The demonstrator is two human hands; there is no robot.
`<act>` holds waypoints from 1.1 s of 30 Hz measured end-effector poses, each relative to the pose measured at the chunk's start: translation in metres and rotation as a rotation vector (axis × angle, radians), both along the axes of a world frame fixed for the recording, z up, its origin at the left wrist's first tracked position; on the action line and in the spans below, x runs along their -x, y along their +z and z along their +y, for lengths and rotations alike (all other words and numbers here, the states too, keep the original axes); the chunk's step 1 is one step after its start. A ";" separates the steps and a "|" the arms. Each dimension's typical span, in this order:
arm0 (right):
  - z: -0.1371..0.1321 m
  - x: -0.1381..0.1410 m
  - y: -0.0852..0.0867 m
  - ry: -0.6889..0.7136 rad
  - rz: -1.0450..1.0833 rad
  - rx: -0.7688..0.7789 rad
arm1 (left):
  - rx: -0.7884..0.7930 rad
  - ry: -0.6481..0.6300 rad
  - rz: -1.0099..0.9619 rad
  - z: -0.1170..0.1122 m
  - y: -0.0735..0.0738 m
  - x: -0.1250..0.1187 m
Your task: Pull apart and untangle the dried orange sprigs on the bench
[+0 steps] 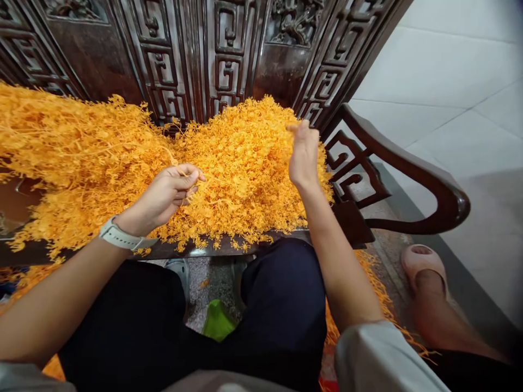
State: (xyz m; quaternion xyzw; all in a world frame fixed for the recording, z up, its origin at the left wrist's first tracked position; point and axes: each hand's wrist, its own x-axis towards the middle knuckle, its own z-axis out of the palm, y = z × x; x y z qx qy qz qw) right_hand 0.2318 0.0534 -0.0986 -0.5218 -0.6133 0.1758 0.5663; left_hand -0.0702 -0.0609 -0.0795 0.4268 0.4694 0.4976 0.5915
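Observation:
Thumb and fingers of my left hand (180, 188) are pinched on a thin orange plastic strand. The hand hovers over a big heap of orange, many-tipped plastic sprigs (245, 158), and a pale watch strap (122, 235) circles its wrist. Farther right, my right hand (304, 149) is raised at the heap's right edge, its back toward me. Its fingers look curled closed, slightly blurred, and whatever is in them is hidden. A second heap of long orange strands (90, 141) spreads to the left on the same bench.
The dark carved wooden bench has an openwork back (229, 49) and a curved armrest (445, 201) at right. More orange strands (371, 277) lie below. A green object (218, 320) sits on the floor between my legs. Another person's foot in a pink slipper (423, 261) is at right.

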 end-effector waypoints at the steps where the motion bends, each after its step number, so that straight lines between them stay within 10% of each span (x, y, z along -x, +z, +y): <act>1: -0.003 0.007 0.002 0.000 -0.063 -0.022 | -0.012 0.014 -0.019 0.000 0.001 -0.001; 12: -0.063 0.070 0.027 0.678 0.340 0.545 | -0.123 0.093 -0.019 0.004 0.015 -0.002; 22: -0.062 0.070 0.016 0.945 0.152 0.435 | -0.124 0.161 0.155 0.006 0.021 0.009; 27: -0.056 0.063 0.026 0.611 0.272 0.049 | -0.129 0.181 0.293 0.015 0.014 0.007; 33: -0.038 -0.016 0.054 0.100 0.439 -0.548 | -0.124 0.421 0.258 0.036 0.002 0.050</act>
